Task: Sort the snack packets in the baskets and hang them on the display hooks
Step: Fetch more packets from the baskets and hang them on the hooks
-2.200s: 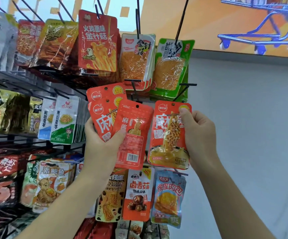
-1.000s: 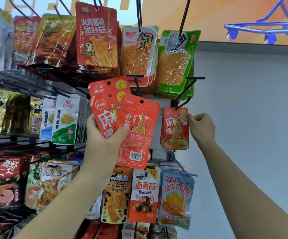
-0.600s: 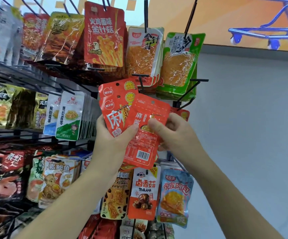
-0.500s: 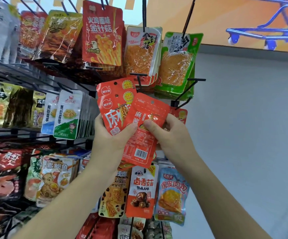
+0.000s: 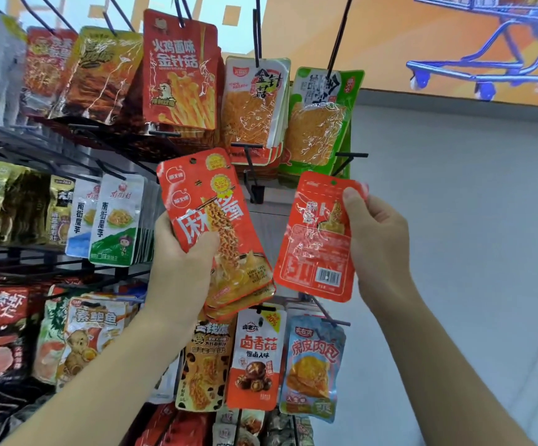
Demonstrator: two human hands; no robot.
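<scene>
- Head view: left hand (image 5: 180,272) is gripping a stack of orange-red packets (image 5: 216,220) low on its left edge, with the thumb lying across the front and the fingers wrapping behind.
- Stack is showing printed fronts and fanning slightly, tops leaning left. Two hang holes are showing at the top; total count unclear.
- Right hand (image 5: 378,246) is pinching a single orange-red packet (image 5: 314,249) at its upper right corner, thumb on the near face and the other fingers behind.
- That packet is facing back-out, with the barcode at lower right and the hang hole at top centre. It is hanging roughly upright in the air, not yet on any hook.
- Stack and single packet are sitting side by side. Their lower corners are coming close, and I cannot tell if they are touching.
- Bare black hook (image 5: 251,170) is sticking out above the gap between them. Second hook (image 5: 347,158) is sitting just above the single packet.
- Above: red chicken-print packets (image 5: 180,69), white-orange packets (image 5: 254,101) and green packets (image 5: 321,123) are hanging on long hooks.
- Below: leopard-print packet (image 5: 206,368), orange mushroom packet (image 5: 256,358) and blue packet (image 5: 312,365) are hanging in a row.
- Left of the stack, white-green packets (image 5: 116,220) are hanging. Farther left, the rack is carrying darker packets, too blurred to read.
- Right side: grey wall (image 5: 470,220) is running under an orange mural with a blue shopping cart (image 5: 486,62).
</scene>
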